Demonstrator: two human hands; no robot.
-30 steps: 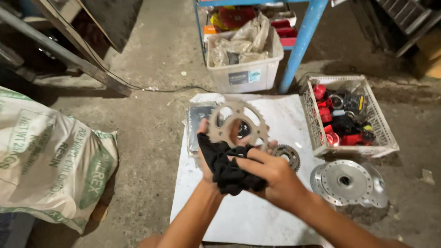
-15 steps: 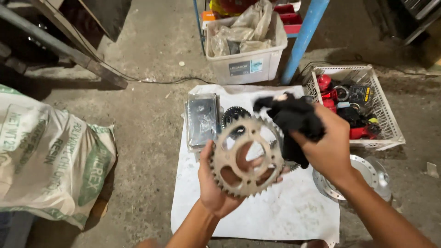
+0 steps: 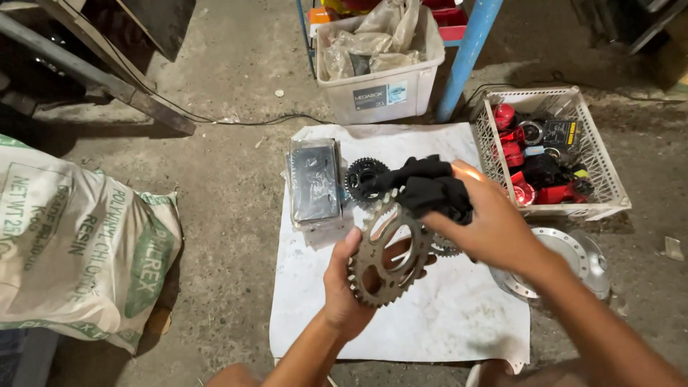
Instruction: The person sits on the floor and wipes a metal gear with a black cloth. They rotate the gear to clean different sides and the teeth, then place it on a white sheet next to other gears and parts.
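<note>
Above the white sheet [image 3: 430, 322], your left hand [image 3: 344, 287] grips the big toothed wheel [image 3: 387, 254] by its edge so it stays put, while your right hand [image 3: 494, 229] squeezes a black rag [image 3: 426, 186] against its top teeth, near the small black gear [image 3: 364, 175].

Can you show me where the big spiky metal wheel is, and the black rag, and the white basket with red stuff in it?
big sprocket [image 3: 387, 256], head view, on its toothed ring at the lower right.
black rag [image 3: 424, 184], head view, on the bunched cloth.
white basket [image 3: 489, 153], head view, on its left wall.
</note>
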